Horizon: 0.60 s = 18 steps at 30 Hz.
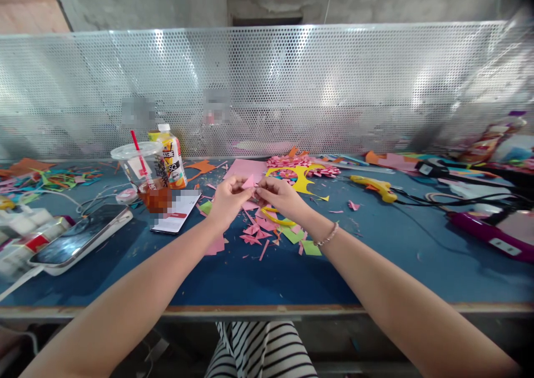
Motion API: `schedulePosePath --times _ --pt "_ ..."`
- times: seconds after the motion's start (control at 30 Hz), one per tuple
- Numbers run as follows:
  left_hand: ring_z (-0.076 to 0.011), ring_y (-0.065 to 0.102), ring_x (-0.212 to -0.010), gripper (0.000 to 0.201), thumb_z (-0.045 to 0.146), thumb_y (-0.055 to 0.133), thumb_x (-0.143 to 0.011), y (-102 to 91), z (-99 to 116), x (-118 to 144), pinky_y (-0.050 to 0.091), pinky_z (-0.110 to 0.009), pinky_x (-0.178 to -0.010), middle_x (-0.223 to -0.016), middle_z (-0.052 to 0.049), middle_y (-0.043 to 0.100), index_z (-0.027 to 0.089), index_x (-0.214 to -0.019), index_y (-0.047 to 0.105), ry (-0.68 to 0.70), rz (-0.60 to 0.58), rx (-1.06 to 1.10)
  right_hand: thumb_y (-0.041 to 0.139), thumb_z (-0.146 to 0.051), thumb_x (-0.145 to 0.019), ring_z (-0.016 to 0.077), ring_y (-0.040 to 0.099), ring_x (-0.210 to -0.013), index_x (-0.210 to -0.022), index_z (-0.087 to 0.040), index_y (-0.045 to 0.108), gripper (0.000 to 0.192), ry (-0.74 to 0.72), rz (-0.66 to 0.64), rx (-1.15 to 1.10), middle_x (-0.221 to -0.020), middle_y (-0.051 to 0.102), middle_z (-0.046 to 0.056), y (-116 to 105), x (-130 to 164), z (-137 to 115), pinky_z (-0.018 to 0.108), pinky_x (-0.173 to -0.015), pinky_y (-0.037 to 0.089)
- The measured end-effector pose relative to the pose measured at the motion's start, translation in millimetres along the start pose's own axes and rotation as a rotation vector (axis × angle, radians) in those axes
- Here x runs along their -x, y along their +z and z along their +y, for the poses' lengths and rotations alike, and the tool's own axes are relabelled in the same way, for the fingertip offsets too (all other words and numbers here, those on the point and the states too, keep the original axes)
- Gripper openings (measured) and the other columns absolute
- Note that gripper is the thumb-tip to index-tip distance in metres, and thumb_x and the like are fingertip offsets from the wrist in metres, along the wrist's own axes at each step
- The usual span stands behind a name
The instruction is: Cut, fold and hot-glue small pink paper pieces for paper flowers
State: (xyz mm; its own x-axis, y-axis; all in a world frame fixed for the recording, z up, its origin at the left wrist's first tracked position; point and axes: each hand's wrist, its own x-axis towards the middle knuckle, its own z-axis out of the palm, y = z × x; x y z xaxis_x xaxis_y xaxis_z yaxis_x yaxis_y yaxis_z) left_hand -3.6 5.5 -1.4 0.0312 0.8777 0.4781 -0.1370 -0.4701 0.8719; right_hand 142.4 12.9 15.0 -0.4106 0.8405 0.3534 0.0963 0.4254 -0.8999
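Both forearms converge over bench (375,255). I note left hand (227,200) and right hand (280,196) pinching pink paper (249,182) between fingertips, held above scraps (256,234). Paper sits between hands, equally near both. Scissors (276,217) beneath right hand.

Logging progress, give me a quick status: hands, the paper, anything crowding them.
Left hand and right hand both pinch one small pink paper piece above the blue table. Pink scraps lie beneath; yellow glue gun lies off right.
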Motion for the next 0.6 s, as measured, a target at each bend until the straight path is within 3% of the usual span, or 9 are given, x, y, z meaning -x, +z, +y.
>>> schedulePosePath --times 0.23,0.43,0.6 --pt "-0.0095 0.057 -0.059 0.025 0.015 0.064 -0.061 2.6 1 1 0.046 -0.025 -0.063 -0.066 0.001 0.059 0.013 -0.085 0.056 -0.109 -0.002 0.122 0.059 -0.026 -0.071 0.0078 0.056 -0.056 -0.07 -0.016 0.052 0.011 0.09 -0.07 -0.366 -0.069 0.06 0.0 -3 -2 11 0.022 -0.056 0.044" --pt "-0.0077 0.055 -0.057 0.03 0.008 0.061 -0.057 3.6 1 0 0.045 -0.023 -0.06 -0.069 0.002 0.058 0.013 -0.085 0.056 -0.181 0.031 0.137 0.057 -0.026 -0.073 0.008 0.056 -0.056 -0.07 -0.017 0.051 0.011 0.081 -0.085 -0.298 -0.066 0.058 -0.001 -5 -2 12 0.023 -0.056 0.044" --pt "-0.0089 0.056 -0.058 0.021 0.006 0.06 -0.055 2.5 2 -1 0.045 -0.023 -0.058 -0.065 0.002 0.056 0.013 -0.074 0.054 -0.198 0.005 0.159 0.054 -0.029 -0.075 0.0085 0.055 -0.057 -0.07 -0.017 0.05 0.014 0.019 -0.084 -0.144 -0.065 0.057 -0.001 -4 -1 9 0.023 -0.057 0.044"
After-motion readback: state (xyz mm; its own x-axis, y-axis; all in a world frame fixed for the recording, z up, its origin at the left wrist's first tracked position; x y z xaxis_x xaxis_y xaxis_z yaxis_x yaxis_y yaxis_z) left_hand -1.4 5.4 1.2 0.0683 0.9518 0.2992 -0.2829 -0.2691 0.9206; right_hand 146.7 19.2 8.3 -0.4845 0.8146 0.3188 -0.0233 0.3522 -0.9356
